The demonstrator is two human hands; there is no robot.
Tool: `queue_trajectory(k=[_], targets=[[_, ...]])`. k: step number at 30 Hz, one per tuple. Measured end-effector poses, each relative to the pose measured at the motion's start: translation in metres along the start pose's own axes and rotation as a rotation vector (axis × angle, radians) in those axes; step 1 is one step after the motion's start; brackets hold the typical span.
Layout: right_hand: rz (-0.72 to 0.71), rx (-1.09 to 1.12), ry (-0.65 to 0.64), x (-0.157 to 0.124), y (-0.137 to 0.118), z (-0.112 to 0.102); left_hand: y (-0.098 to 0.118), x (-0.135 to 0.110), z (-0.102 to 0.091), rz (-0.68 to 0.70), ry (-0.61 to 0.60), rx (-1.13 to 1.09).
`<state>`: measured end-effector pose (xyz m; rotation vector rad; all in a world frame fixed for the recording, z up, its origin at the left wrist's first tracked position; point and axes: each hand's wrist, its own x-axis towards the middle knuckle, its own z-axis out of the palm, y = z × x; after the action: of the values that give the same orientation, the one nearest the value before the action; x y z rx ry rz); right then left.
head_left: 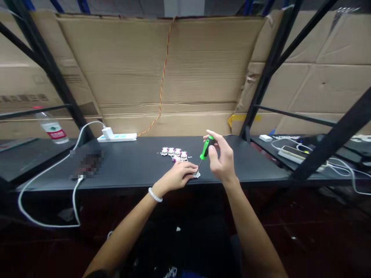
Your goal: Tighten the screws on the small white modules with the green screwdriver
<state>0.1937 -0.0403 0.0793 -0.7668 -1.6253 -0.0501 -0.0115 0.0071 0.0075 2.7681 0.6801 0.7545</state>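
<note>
Head view. The right hand pinches the handle of a green-and-black screwdriver between thumb and fingers; the thin shaft slants down and leftward to a small white piece lying near the front edge of the worktop. The left hand lies low, its fingers gathered at this piece; whether they pinch it or merely press it down cannot be told. Just beyond stands a cluster of small white-and-purple parts.

Hazards, as judged: because the shaft meets the piece at a slant, the tip could slip and strike the adjacent left fingertips. Uneven pressure could skid so small a piece over the near edge, and a leftward sweep of the forearm might scatter the cluster.

Materials: the handle appears to be moulded plastic, rounded and two-coloured, the shaft slim and apparently metal. The parts look hard and blocky, their finer detail too small to resolve. The worktop is dark, flat and matt; behind it rises creased, faintly ribbed cardboard.
</note>
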Motion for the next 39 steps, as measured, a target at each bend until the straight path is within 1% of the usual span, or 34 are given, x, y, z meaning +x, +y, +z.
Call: queue_trajectory(k=[3,6,8,11,13,16,19,22,24,27,28,33,34,37,39], targets=[[-0.038,-0.097,0.065,0.0017,-0.0036,0.0006,-0.0002,-0.0004,-0.0001,-0.005,-0.001,0.0],[-0.007,-0.179,0.145,0.0033,-0.0043,0.0012,-0.0009,-0.0009,0.0002,-0.009,0.005,-0.004],[0.009,-0.168,0.128,0.0034,-0.0023,0.0007,-0.0015,-0.0012,0.0007,-0.004,0.004,-0.005],[0.018,-0.088,0.054,0.0018,0.0021,-0.0007,-0.0017,-0.0012,0.001,-0.001,0.007,-0.002],[0.029,-0.038,0.043,0.0005,0.0038,-0.0009,-0.0012,-0.0011,0.0008,-0.001,0.012,0.002],[0.026,-0.028,0.056,0.0001,0.003,0.0005,0.0,-0.001,-0.0001,0.003,0.009,0.003],[-0.007,-0.107,0.096,0.0019,0.0004,0.0023,0.0001,-0.001,-0.0004,-0.004,0.002,0.002],[-0.002,-0.17,0.153,0.0036,-0.0008,0.0021,-0.0014,-0.0012,0.0005,0.0,0.007,-0.007],[0.006,-0.153,0.127,0.0038,-0.0004,0.0009,-0.0026,-0.0012,0.0011,0.009,0.011,-0.012],[-0.007,-0.104,0.053,0.0029,0.0002,-0.0006,-0.0031,-0.0013,0.0014,0.006,0.014,-0.008],[-0.008,-0.105,0.05,0.0027,0.0002,-0.0007,-0.003,-0.0014,0.0014,0.005,0.015,-0.008],[0.012,-0.191,0.134,0.0027,-0.0011,0.0007,-0.0017,-0.0013,0.001,0.0,0.008,-0.006],[0.011,-0.185,0.128,0.0029,-0.0011,0.0007,-0.0016,-0.0013,0.001,0.0,0.006,-0.004],[0.008,-0.118,0.048,0.0032,-0.0011,0.0003,-0.0011,-0.0012,0.0007,-0.001,0.012,0.002],[0.013,-0.102,0.027,0.0031,-0.0012,0.0002,-0.0009,-0.0011,0.0005,0.004,0.013,0.005]])
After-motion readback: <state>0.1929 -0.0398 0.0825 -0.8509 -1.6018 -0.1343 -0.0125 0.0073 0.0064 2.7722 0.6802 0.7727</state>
